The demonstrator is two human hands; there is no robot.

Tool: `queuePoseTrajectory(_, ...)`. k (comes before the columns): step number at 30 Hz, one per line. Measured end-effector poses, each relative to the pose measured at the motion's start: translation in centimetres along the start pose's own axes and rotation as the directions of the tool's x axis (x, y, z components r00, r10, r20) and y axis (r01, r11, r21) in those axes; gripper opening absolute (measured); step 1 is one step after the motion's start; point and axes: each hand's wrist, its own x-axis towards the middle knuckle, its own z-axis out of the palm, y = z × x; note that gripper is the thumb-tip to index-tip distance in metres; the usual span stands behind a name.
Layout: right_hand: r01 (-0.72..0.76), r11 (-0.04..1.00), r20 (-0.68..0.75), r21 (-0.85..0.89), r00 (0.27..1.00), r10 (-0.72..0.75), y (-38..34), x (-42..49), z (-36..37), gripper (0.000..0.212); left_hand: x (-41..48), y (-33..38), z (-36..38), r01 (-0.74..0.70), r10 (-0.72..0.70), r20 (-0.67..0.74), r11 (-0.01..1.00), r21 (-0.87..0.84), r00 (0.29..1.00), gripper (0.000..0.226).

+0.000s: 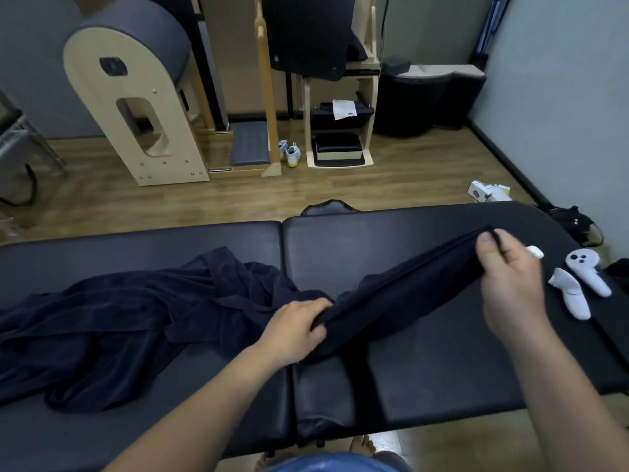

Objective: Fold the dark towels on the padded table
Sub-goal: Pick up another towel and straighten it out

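Left hand (299, 323) grips the near end of a dark navy towel (401, 294); right hand (507, 274) pinches its far end, raised above the black padded table (442, 376). Towel stretched between hands, sagging slightly. Crumpled heap of dark towels (129, 318) lies on left table section. Two white controllers (578, 281) rest at the table's right end. Wooden barrel apparatus (136, 103) stands on the floor beyond.

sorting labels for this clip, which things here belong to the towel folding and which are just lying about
Job:
stretched towel, held by left hand and right hand
heap of dark towels
padded table

Lying about:
near white controller and far white controller, on the table
shoes and white box, on the floor
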Motion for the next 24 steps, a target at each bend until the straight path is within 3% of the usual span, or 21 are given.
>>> queuePoseTrajectory(3,-0.041,0.995,-0.139,0.091,0.989,0.053,-0.9,1.5,-2.3,0.031,-0.2,-2.3,-0.6,0.076,-0.075,-0.070,0.997,0.020,0.995,0.033)
queuePoseTrajectory(6,-0.079,0.981,-0.268,0.175,0.955,0.125,-0.8,3.2,-4.6,0.029,0.5,-3.7,-2.9,0.014,-0.016,-0.211,1.000,-0.012,0.977,0.024)
queuePoseTrajectory(11,-0.207,0.978,-0.380,0.024,0.903,0.200,0.5,5.7,-6.5,0.048,1.7,-0.6,-8.7,-0.116,0.077,-0.334,0.988,-0.098,0.939,0.012)
queuePoseTrajectory(13,-0.159,0.976,-0.357,-0.149,0.929,0.097,-1.2,5.4,-4.8,0.029,1.9,1.8,-9.7,-0.146,0.084,-0.311,0.972,-0.183,0.947,0.012)
queuePoseTrajectory(14,-0.114,0.962,-0.299,-0.249,0.954,0.036,-2.1,4.9,-3.4,0.012,2.0,3.0,-9.9,-0.167,0.096,-0.301,0.961,-0.222,0.949,0.010)
queuePoseTrajectory(16,0.045,0.939,-0.040,-0.340,0.997,-0.062,-3.7,3.3,-0.2,0.022,2.3,5.2,-9.6,-0.216,0.130,-0.304,0.939,-0.269,0.944,0.007)
queuePoseTrajectory(17,0.139,0.933,0.139,-0.332,0.985,-0.097,-4.1,2.1,1.4,0.026,2.5,6.1,-9.3,-0.238,0.146,-0.312,0.929,-0.282,0.939,0.006)
queuePoseTrajectory(20,0.369,0.881,0.601,-0.294,0.788,-0.130,-4.4,-1.0,5.4,0.044,2.9,7.5,-8.8,-0.289,0.200,-0.306,0.916,-0.280,0.931,0.013)
queuePoseTrajectory(22,0.320,0.906,0.724,-0.276,0.690,-0.024,-4.0,-1.8,6.7,0.041,2.7,7.3,-8.7,-0.303,0.220,-0.293,0.911,-0.279,0.930,0.015)
queuePoseTrajectory(24,0.327,0.892,0.752,-0.312,0.659,0.021,-3.3,-1.7,7.0,0.025,2.2,6.4,-8.7,-0.294,0.211,-0.289,0.913,-0.284,0.934,0.016)
